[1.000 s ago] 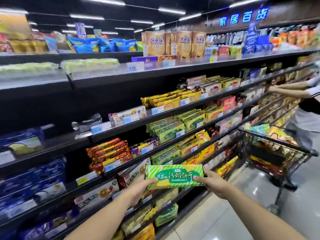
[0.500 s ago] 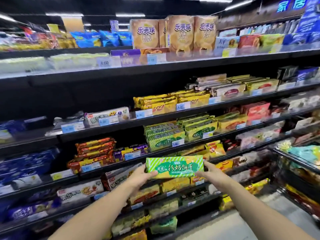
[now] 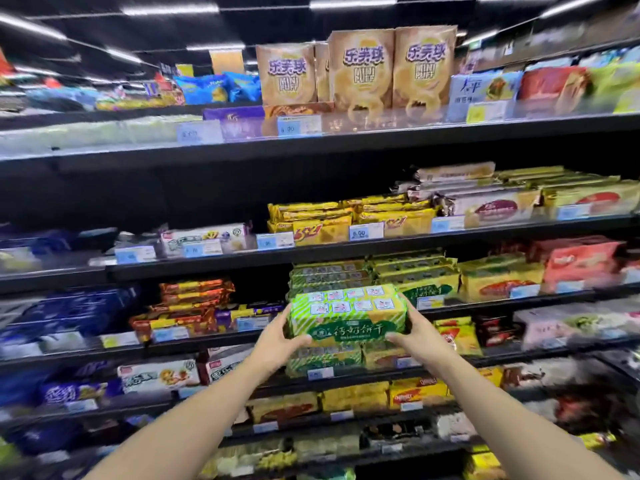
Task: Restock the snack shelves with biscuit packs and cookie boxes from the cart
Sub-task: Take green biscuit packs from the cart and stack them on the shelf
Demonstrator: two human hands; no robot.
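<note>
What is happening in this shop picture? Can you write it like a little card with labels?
Place: snack shelves in a shop
Held thing: green biscuit pack
Left hand: grips the pack's left end
Right hand: grips the pack's right end
Pack position: level, in front of the stack of matching green packs
Top shelf: tall tan puff boxes

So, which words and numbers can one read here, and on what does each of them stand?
"乐芙球" and "MINI PUFF": on the tan boxes.
"钙奶饼干": on the held green biscuit pack.
"6.00": on the price tag under the yellow packs.
"4.00", faint: on the upper price tag below the tan boxes.
All other tags and packs: too blurred to read.
</note>
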